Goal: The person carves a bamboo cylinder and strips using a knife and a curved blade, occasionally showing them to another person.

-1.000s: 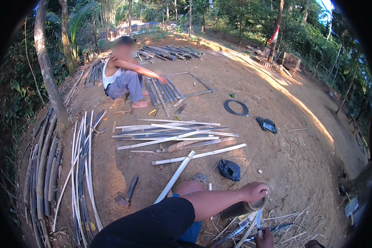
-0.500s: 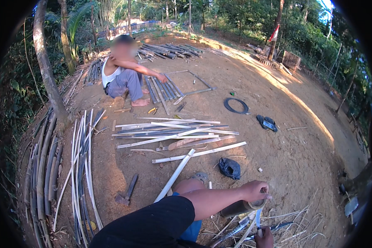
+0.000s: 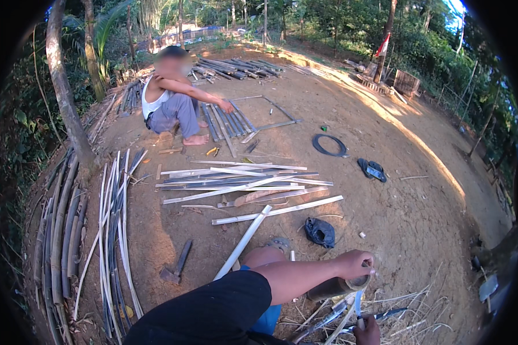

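Observation:
My left hand (image 3: 357, 264) is closed at the open end of a thick bamboo section (image 3: 327, 289). Its fingertips are bunched near the rim, and what they pinch is too small to make out. Below it, my right hand (image 3: 368, 332) grips the pale handle of a knife (image 3: 359, 302), whose blade points up toward the bamboo's end. Split bamboo strips (image 3: 341, 325) and thin shavings (image 3: 411, 310) lie around and under the right hand. A dark blade-like piece (image 3: 390, 313) shows beside the knife.
A hammer (image 3: 177, 264) lies to the left, near long bamboo strips (image 3: 121, 230). Ahead are a pile of split bamboo (image 3: 247, 187), a black plastic bag (image 3: 319, 232), sandals (image 3: 372, 171) and coiled black wire (image 3: 329, 145). Another person (image 3: 175, 106) squats by a slatted frame (image 3: 229, 121).

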The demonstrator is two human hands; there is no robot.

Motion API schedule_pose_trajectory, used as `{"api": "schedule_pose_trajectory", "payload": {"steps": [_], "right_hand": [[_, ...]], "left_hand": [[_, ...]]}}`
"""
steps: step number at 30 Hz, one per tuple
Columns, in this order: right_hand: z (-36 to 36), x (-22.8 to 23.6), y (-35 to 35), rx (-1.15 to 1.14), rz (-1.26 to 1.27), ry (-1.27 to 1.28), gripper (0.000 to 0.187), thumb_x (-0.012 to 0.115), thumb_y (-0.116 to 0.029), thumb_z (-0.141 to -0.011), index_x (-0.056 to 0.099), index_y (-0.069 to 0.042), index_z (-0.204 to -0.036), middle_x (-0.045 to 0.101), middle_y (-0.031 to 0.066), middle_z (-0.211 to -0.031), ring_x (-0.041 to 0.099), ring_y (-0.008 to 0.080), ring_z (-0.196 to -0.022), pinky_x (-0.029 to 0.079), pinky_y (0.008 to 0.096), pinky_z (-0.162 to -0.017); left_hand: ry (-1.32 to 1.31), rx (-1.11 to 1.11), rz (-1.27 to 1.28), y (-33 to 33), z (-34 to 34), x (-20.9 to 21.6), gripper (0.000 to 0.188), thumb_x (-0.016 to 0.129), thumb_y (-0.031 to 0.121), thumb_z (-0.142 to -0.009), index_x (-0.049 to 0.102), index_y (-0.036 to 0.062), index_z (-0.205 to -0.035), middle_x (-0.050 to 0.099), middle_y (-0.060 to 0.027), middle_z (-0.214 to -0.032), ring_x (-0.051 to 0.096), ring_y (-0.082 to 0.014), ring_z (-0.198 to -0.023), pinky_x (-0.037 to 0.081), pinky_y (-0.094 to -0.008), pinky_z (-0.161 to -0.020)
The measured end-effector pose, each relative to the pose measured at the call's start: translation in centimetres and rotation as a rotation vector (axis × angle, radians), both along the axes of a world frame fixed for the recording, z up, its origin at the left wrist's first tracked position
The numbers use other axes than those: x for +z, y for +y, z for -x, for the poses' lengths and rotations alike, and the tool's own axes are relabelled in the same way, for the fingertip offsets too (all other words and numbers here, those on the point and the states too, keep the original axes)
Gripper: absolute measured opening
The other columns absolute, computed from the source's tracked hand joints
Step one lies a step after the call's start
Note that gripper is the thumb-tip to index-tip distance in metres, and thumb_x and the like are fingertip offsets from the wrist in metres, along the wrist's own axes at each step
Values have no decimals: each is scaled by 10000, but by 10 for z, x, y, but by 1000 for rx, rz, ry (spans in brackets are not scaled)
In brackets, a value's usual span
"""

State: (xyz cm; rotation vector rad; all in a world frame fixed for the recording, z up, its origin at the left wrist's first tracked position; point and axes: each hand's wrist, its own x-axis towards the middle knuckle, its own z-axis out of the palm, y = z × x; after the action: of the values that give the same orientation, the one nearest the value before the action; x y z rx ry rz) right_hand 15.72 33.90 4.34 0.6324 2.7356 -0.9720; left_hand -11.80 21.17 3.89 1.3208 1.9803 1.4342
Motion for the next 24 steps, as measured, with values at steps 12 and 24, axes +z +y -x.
{"api": "schedule_pose_trajectory", "payload": {"steps": [12,24], "right_hand": [[2,4,-1,18,6,-12,465,690,-285,-918,564,-42,-1293,642,299,-1212,600,497,-1141,496,505,-944],[-4,-20,8,39,-92,20,449,693,-247,-893,555,-16,-1252,684,248,-1063,672,419,-977,533,470,-837]], "left_hand": [[12,38,-21,4,3,-9,197,564,192,-972,662,37,-1044,701,-175,-1048,655,-379,-1058,503,-456,-907],[15,107,92,-2,-1,6,314,678,352,-921,687,47,-998,712,-176,-1024,671,-380,-1005,517,-456,-861]]}}
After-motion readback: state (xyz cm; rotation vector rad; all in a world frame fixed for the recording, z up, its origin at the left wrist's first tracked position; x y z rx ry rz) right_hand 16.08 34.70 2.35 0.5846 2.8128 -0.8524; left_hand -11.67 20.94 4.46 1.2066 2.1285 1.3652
